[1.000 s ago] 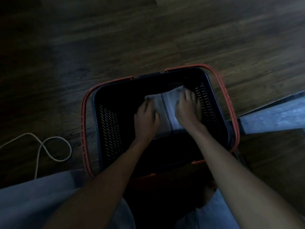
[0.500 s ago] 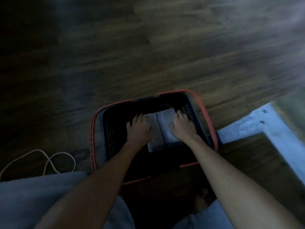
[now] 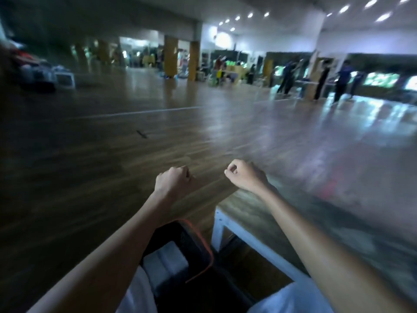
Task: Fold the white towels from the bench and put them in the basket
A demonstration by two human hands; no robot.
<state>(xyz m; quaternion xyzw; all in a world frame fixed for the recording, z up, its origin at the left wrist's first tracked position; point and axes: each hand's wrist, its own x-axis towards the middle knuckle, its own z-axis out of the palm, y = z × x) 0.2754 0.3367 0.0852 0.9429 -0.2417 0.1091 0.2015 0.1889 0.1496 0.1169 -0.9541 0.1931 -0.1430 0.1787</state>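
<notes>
The dark basket with its orange rim (image 3: 204, 242) stands on the floor at the bottom of the head view, partly behind my left forearm. A folded white towel (image 3: 164, 260) lies inside it. My left hand (image 3: 173, 180) hangs in the air above and beyond the basket, fingers curled into a fist with nothing in it. My right hand (image 3: 244, 177) is raised beside it over the near end of the bench (image 3: 250, 241), fingers curled, thumb against forefinger, holding nothing. The blurred bench top shows no towel.
The white-framed bench runs off to the right beside the basket. Wide wooden floor (image 3: 158, 136) stretches ahead. Several people (image 3: 339, 81) stand far off at the right, pillars (image 3: 170, 56) in the middle distance, piled belongings (image 3: 38, 73) at the far left.
Both hands have let go of the towel and lifted out of the basket, fingers curling. The view has swung up from the basket to the hall and bench.
</notes>
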